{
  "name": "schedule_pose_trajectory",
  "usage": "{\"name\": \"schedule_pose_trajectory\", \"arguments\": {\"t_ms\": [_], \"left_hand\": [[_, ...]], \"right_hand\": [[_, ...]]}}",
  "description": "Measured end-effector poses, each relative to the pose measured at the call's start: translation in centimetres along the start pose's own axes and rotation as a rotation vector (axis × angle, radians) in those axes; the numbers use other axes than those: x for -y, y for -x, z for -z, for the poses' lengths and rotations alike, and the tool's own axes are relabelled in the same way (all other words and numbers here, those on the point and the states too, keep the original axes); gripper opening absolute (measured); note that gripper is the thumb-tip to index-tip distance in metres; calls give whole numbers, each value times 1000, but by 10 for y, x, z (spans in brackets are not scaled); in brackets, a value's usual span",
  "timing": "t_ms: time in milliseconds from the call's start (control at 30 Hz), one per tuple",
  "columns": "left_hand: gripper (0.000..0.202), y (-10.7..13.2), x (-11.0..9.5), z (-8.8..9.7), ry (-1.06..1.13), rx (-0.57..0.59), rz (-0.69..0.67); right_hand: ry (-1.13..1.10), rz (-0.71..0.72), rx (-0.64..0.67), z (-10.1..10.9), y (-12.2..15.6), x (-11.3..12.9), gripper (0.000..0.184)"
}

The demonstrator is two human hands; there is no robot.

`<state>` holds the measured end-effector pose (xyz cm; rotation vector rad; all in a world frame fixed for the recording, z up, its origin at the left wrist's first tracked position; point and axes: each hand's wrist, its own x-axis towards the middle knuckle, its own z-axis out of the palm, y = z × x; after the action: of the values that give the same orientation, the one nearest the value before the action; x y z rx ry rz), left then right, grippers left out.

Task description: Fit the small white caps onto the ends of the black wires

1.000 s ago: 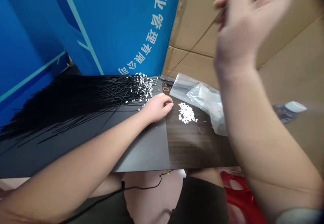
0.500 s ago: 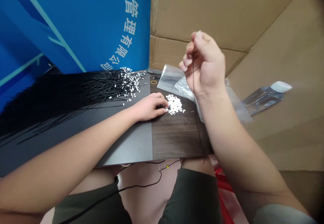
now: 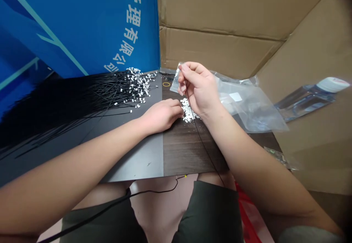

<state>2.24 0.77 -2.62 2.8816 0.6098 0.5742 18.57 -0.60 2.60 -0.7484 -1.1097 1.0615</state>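
My right hand point(image 3: 202, 85) is raised over the table, thumb and fingertips pinched on a thin black wire point(image 3: 202, 144). The wire runs down past the wrist and over the table's front edge. On the tabletop my left hand point(image 3: 163, 115) rests with its fingers curled together at the left side of a pile of small white connectors point(image 3: 188, 114). Whatever is between those fingertips is hidden. A large bundle of black wires point(image 3: 68, 96) lies to the left, with white connectors point(image 3: 134, 85) on its right-hand ends.
Clear plastic bags point(image 3: 247, 107) lie behind and right of my right hand, beside a bottle with a white cap point(image 3: 310, 96). A yellow ring point(image 3: 166, 84) is on the table near the cardboard wall point(image 3: 220, 48). A black cable point(image 3: 148, 191) hangs below the front edge.
My right hand has come down and to the left with the black wire, closer to the connector pile. My left hand's fingers have curled in more at the pile. The view has shifted slightly.
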Motion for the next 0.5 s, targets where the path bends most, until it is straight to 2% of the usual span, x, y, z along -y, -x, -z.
{"name": "schedule_pose_trajectory", "arguments": {"t_ms": [167,333,500], "left_hand": [[24,0,-4,2,-50,3,46],[22,3,-1,13,84,-85,193],[23,10,7,14,132,-40,68]], "right_hand": [[40,7,-40,4,0,-9,32],[79,4,-80,7,-2,-17,32],[113,8,-110,10,-4,-21,31]]}}
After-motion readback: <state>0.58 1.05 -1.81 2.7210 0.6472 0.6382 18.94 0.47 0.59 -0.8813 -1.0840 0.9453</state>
